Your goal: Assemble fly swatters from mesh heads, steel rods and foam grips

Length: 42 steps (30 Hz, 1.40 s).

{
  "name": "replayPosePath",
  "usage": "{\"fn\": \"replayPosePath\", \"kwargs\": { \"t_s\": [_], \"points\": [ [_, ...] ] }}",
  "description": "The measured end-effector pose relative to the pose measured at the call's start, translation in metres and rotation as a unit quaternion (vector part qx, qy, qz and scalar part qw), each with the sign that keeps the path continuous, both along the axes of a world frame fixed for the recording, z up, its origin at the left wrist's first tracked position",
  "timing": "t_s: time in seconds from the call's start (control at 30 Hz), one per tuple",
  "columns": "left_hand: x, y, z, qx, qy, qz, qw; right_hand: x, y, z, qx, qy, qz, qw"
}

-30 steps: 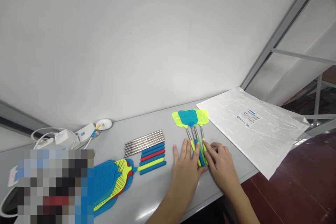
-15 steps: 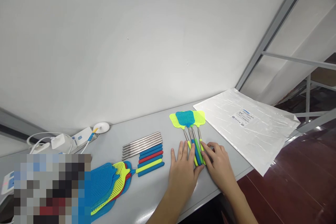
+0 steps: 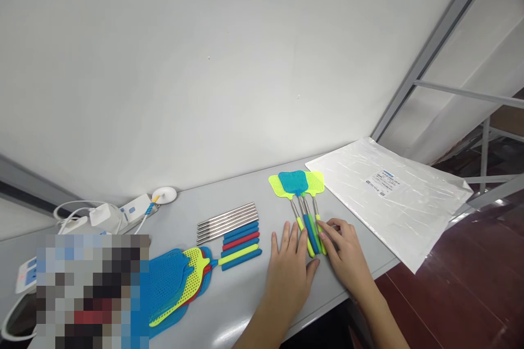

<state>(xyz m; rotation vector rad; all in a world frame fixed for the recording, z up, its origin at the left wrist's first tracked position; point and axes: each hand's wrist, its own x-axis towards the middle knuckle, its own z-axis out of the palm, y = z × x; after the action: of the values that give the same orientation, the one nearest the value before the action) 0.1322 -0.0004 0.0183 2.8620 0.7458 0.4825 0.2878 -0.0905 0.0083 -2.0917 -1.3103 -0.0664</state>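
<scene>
Several fly swatters lie fanned together on the grey table, with a blue swatter head (image 3: 293,181) overlapping yellow heads (image 3: 315,182). Thin metal shafts join the heads to blue, green and yellow handles (image 3: 312,232). To the left of these handles my left hand (image 3: 289,270) rests palm down, fingers spread and its thumb near the handle ends. My right hand (image 3: 343,248) is on the other side, its fingertips against the rightmost yellow handle. Its fingers are slightly bent and apart, not wrapped around anything.
Metal rods (image 3: 227,222) and loose coloured handles (image 3: 241,241) lie in rows left of my hands. A pile of swatter heads (image 3: 167,275) sits farther left, by a power strip (image 3: 137,209). A white plastic package (image 3: 388,196) lies at right, overhanging the edge.
The view has shifted slightly, moving the table's contents a little rightward in the picture. My left hand has eased slightly away from the handles; my right hand stays beside them.
</scene>
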Motion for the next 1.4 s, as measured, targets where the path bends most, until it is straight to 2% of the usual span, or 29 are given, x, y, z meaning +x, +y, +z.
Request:
{"fn": "replayPosePath", "kwargs": {
  "t_s": [0.17, 0.3, 0.4, 0.53, 0.63, 0.87, 1.2, 1.4],
  "points": [
    [-0.012, -0.004, 0.001, -0.028, 0.005, -0.006, 1.000, -0.008, 0.011, 0.014, -0.002, -0.016, -0.034, 0.999],
    [-0.014, -0.006, 0.001, -0.046, 0.003, 0.000, 0.999, -0.008, 0.044, 0.033, -0.097, -0.057, -0.070, 0.991],
    [-0.013, -0.007, 0.001, -0.048, -0.002, 0.013, 0.999, -0.002, 0.075, 0.044, -0.138, -0.078, -0.083, 0.984],
    [-0.012, -0.008, -0.002, -0.048, -0.008, 0.020, 0.999, 0.007, 0.107, 0.049, -0.175, -0.097, -0.089, 0.976],
    [-0.011, -0.008, -0.003, -0.050, -0.008, 0.022, 0.998, 0.012, 0.120, 0.049, -0.204, -0.107, -0.079, 0.970],
    [-0.009, -0.007, -0.001, -0.052, -0.004, 0.022, 0.998, 0.016, 0.123, 0.054, -0.221, -0.108, -0.073, 0.967],
    [-0.005, -0.006, 0.002, -0.051, 0.002, 0.032, 0.998, 0.021, 0.112, 0.075, -0.214, -0.103, -0.045, 0.970],
    [-0.003, -0.005, 0.004, -0.058, 0.008, 0.034, 0.998, 0.019, 0.119, 0.074, -0.219, -0.106, -0.038, 0.969]
  ]
}}
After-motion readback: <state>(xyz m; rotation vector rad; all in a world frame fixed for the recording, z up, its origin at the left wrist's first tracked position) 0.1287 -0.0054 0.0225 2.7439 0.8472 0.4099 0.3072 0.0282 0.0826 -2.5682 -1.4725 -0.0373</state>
